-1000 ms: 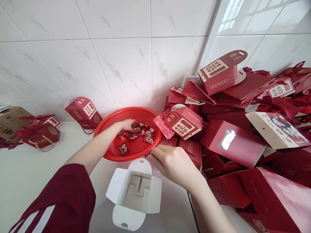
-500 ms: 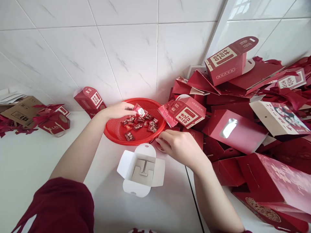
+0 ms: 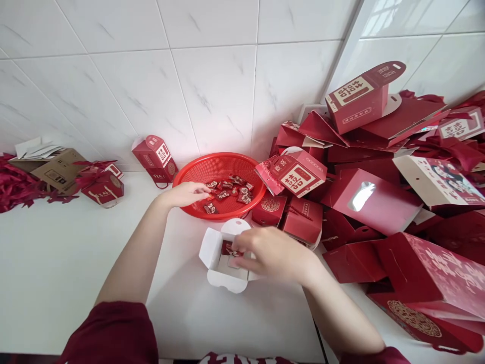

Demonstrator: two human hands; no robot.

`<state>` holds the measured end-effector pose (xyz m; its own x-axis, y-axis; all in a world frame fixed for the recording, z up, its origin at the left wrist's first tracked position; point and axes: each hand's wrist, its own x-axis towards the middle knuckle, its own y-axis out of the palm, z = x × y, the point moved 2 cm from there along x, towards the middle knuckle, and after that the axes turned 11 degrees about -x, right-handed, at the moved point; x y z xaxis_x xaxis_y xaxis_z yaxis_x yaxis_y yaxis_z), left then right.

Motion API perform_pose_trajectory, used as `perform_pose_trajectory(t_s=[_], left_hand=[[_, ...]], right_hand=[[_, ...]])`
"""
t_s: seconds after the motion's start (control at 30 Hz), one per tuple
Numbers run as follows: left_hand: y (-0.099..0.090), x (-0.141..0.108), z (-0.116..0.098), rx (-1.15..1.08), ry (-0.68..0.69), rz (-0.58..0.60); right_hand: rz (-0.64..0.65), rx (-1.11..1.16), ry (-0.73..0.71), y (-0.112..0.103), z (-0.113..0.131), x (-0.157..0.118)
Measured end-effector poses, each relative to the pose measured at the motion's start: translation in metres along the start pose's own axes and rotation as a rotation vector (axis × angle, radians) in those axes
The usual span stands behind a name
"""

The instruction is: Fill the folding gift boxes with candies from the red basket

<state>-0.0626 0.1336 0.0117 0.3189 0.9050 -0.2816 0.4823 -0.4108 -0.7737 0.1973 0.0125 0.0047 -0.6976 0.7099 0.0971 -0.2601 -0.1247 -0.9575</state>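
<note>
A white-lined box (image 3: 227, 280) stands on the table with its flaps folded out. A dark red wrapped candy (image 3: 227, 247) shows inside it, partly behind my fingers. My right hand (image 3: 271, 255) reaches over the box's right side, slightly blurred, thumb and fingers apart above the candy. My left hand (image 3: 185, 194) is over the near left rim of a red mesh basket (image 3: 185, 174). Its fingers stretch toward the wrapped candies (image 3: 223, 194) in there, with nothing visible in them.
Red gift boxes (image 3: 371, 197) are heaped on the right. By the tiled wall stands a closed red box (image 3: 153, 159). Farther left are a small red bag-shaped box (image 3: 102, 187), a brown carton (image 3: 58, 169) and red ribbons (image 3: 13, 184).
My right hand has moved left from beside the basket to over the open box, where a candy now lies. My left hand no longer holds a candy packet and sits lower at the basket's rim.
</note>
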Motion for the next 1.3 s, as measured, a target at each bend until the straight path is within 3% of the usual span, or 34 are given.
perform_pose_trajectory(t_s=[0.13,0.23,0.33,0.5,0.73,0.8,0.9,1.0,1.03,1.07,1.17,1.23,1.3], left_hand=[[-0.003,0.05,0.018,0.247,-0.08,0.033],[0.004,0.085,0.033,0.322,-0.092,0.091],[0.012,0.107,0.048,0.404,-0.097,0.159],[0.019,0.121,0.063,0.505,-0.142,0.218],[0.023,0.116,0.053,0.518,-0.132,0.196],[0.018,0.11,0.045,0.481,-0.101,0.142],[0.008,0.088,0.022,0.407,-0.033,0.019],[0.005,0.043,-0.017,0.261,0.082,-0.139],[0.007,0.024,-0.033,0.081,0.175,-0.219],[0.012,0.003,-0.049,-0.105,0.275,-0.275],[0.039,-0.05,-0.087,-0.537,0.424,-0.236],[0.058,-0.072,-0.101,-0.672,0.453,-0.344],[0.073,-0.084,-0.109,-0.655,0.501,-0.498]], right_hand=[[0.212,0.011,-0.194,0.018,0.029,0.001],[0.381,-0.043,-0.169,0.03,0.039,0.002],[0.403,-0.107,-0.135,0.033,0.038,0.003],[0.373,-0.107,-0.119,0.032,0.03,0.004],[0.389,-0.093,-0.12,0.032,0.031,0.007],[0.359,-0.052,-0.142,0.028,0.03,0.005],[0.189,0.07,-0.188,0.015,0.022,0.002],[-0.036,0.157,-0.117,-0.001,0.009,0.0],[-0.105,0.169,-0.055,-0.005,0.004,0.0],[-0.169,0.18,0.015,-0.009,-0.001,-0.001],[-0.271,0.229,0.136,-0.016,-0.01,-0.003],[-0.27,0.269,0.087,-0.018,-0.01,-0.005],[-0.265,0.305,-0.011,-0.02,-0.008,-0.007]])
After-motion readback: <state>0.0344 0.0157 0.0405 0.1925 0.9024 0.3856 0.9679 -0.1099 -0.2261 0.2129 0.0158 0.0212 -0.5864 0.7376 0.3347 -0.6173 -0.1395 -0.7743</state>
